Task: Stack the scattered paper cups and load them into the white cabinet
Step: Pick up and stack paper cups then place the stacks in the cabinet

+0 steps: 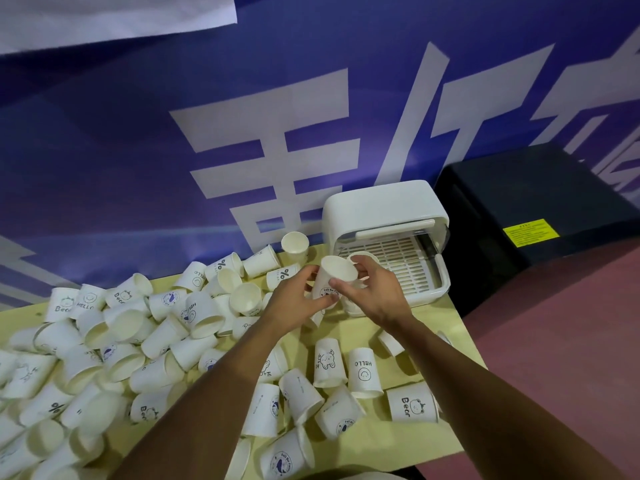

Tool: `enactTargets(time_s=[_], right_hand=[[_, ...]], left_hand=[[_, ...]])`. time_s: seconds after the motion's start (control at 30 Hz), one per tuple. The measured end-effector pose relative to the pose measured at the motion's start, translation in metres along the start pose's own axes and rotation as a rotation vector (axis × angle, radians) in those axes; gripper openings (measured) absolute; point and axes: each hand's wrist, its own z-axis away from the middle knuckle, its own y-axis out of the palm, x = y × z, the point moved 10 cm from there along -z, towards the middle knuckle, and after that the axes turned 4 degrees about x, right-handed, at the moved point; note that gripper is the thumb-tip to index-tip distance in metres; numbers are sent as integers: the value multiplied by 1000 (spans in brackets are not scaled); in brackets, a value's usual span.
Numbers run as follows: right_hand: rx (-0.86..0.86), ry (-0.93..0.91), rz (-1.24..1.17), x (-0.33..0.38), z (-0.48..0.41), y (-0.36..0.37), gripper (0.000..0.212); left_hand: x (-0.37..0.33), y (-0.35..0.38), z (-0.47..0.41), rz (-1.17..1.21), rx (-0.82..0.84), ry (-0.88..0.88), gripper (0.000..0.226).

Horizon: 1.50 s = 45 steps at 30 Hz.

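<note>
Blue banner wall [138, 150] with large white characters is seen behind a pale wooden table [408, 434], flanked on the right by a black case [519, 209]. At the table's far right edge the white cabinet [381, 206] is stood with its lid raised and its slotted tray [405, 261] exposed. Scattered paper cups [204, 313] are heaped across the left and near side. One cup [336, 271] is held above the table, mouth up and tilted, pinched by the left hand [298, 299] at its wall and by the right hand [375, 294] at its rim. The opening lies just beyond it; the right hand is judged nearer.
</note>
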Motion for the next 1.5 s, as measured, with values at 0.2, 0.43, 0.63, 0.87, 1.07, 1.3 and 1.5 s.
enactTargets(time_s=[0.2,0.43,0.63,0.87,1.07,1.3,1.5], right_hand=[[-178,-11,-151,3,1,-33,57],[-272,-70,-27,-7,0,-49,65],[-182,-85,164,-19,-7,-30,70],[-147,-11,254,-43,-20,-9,76],[-112,63,227,-60,-28,2,70],[-98,47,124,-73,-28,10,77],[-52,76,-19,-86,-33,15,83]], left_hand=[[2,-1,-4,-16,32,-12,70],[25,-2,-6,-75,31,-49,56],[43,0,-7,-90,30,-92,52],[56,8,-12,-72,29,-126,51],[65,15,-17,-96,36,-145,52],[68,27,-26,-96,53,-153,51],[72,33,-34,-93,68,-164,50]])
